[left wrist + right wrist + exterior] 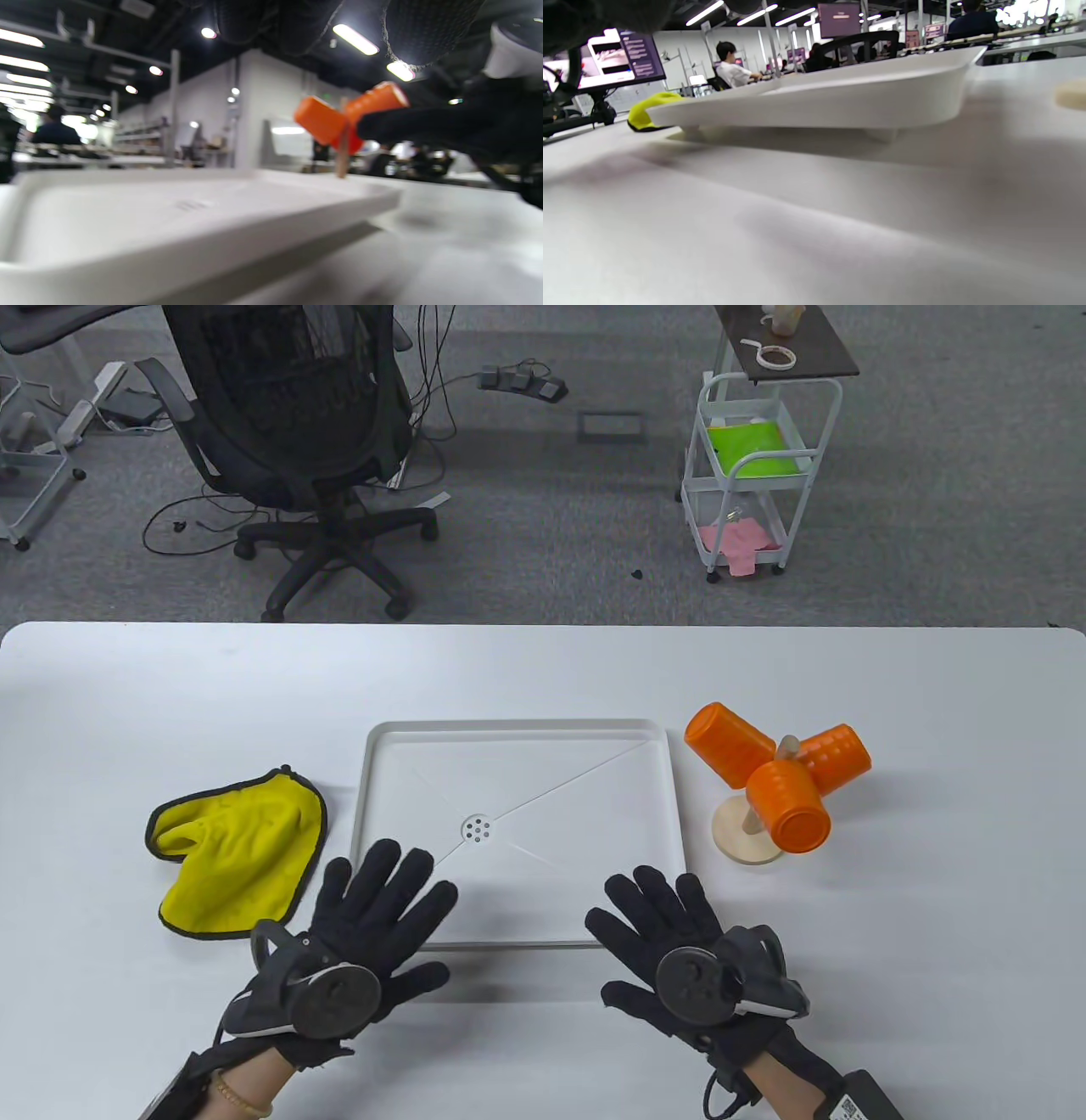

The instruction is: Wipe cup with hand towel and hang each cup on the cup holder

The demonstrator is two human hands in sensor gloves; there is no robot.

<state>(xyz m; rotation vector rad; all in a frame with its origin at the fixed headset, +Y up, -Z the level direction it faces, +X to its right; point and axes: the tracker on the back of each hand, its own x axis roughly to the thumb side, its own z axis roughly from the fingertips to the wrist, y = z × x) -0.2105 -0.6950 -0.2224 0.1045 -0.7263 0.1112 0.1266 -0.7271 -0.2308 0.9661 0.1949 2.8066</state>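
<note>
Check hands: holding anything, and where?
Nothing held. Left hand and right hand lie flat and open at the white tray's near edge.

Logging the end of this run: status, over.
Left hand and right hand open, flat at the white tray. Three orange cups on cup holder. Yellow towel left, untouched.

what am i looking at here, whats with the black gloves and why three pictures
These are a person's two hands in black sensor gloves, each with a round tracker strapped to its back. The table view looks down from above; the other two come from cameras on the wrists, low over the table. The left hand and right hand lie flat and open, holding nothing. On the white table are a yellow towel, a white tray and a wooden cup holder carrying three orange cups.
</note>
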